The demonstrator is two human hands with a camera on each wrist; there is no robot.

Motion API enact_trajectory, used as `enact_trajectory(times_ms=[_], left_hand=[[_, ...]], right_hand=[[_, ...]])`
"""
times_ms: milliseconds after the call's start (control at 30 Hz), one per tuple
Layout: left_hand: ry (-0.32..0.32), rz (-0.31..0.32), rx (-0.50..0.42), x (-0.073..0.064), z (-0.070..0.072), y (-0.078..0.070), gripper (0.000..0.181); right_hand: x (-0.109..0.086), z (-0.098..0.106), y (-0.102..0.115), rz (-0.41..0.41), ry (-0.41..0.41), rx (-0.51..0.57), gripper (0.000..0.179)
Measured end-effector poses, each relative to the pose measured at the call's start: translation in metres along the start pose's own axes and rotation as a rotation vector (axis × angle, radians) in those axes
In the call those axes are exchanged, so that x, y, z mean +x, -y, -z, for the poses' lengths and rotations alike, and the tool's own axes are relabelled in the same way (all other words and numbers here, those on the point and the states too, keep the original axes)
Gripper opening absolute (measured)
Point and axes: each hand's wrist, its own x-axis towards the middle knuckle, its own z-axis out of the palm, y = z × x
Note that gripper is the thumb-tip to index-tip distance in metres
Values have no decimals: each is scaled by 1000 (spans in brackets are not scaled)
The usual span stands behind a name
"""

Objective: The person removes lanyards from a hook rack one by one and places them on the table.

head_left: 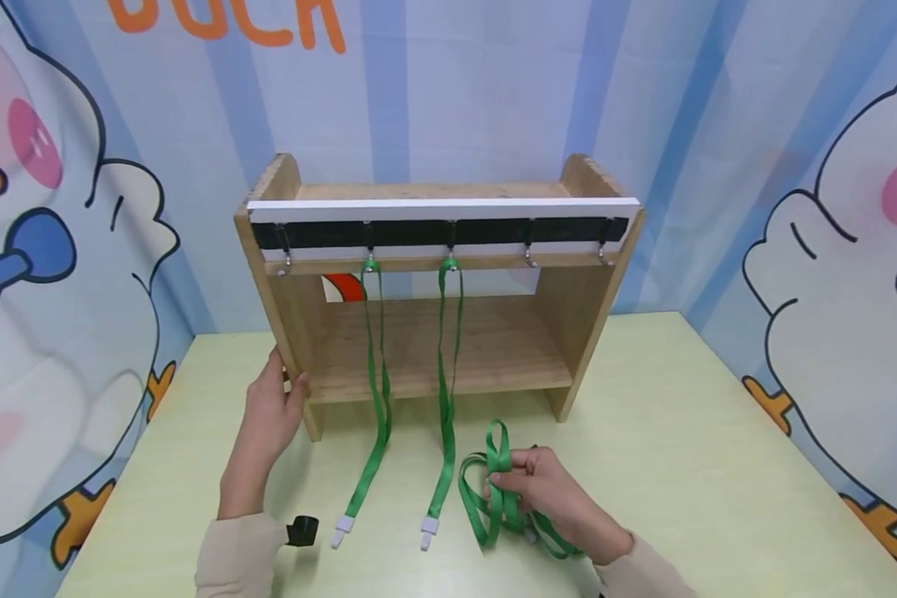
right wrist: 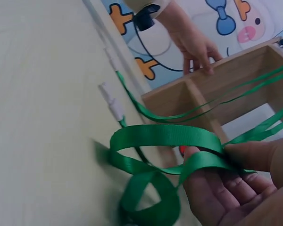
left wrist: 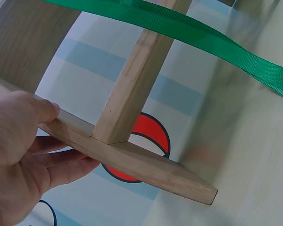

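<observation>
A wooden shelf (head_left: pixel 493 332) stands on the table, and my left hand (head_left: pixel 269 407) grips the edge of its left side panel, thumb on one face and fingers on the other in the left wrist view. Two green lanyards hang from hooks on the shelf's front: one lanyard (head_left: pixel 374 457) left of middle, another lanyard (head_left: pixel 446 457) at the middle, their pale clips lying on the table. In front of the shelf, my right hand (head_left: pixel 556 494) pinches a looped green lanyard (right wrist: pixel 165 135) between thumb and fingers. Part of this bundle is hidden behind the hand.
Along the shelf's top front runs a white board with a black strip (head_left: pixel 411 232). Metal hooks with nothing on them include the far-left hook (head_left: pixel 285 264) and two at right. A printed cartoon curtain (head_left: pixel 478 91) surrounds the pale table (head_left: pixel 680 440) at the back and sides.
</observation>
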Motion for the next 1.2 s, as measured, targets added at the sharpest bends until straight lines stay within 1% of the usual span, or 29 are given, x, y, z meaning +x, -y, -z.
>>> enact_trajectory(times_ms=[167,400,533,667,733,767,867,967,1067,1200], left_hand=[[13,17,-16,0,1,0,60],[25,36,-20,0,0,-1,61],[23,30,-34,0,0,-2,61],[16,25,-34,1,0,-1,61],[15,27,-29,1,0,0,61],[16,29,-27,1,0,0,61],[19,36,-20,1,-1,0,61],[17,35,-18,1,-1,0,62],[10,20,-19,1,0,0,61],[5,7,-18,0,1,0,60]], right_hand=[[12,-8,-13,-54,-39,10,23],[18,-13,-25,-123,-95,-79,16],[20,-15,-26,-150,-116,-86,13],[21,-17,-23,-158,-128,-93,12],[19,-18,-20,-149,-137,-148,13],[18,-17,-19,-139,-144,-196,14],[11,-14,-13,-73,-166,-381,15],[2,-9,-6,-7,-173,-532,17],[-4,-4,-2,46,-162,-603,21],[-7,1,0,85,-154,-660,25]])
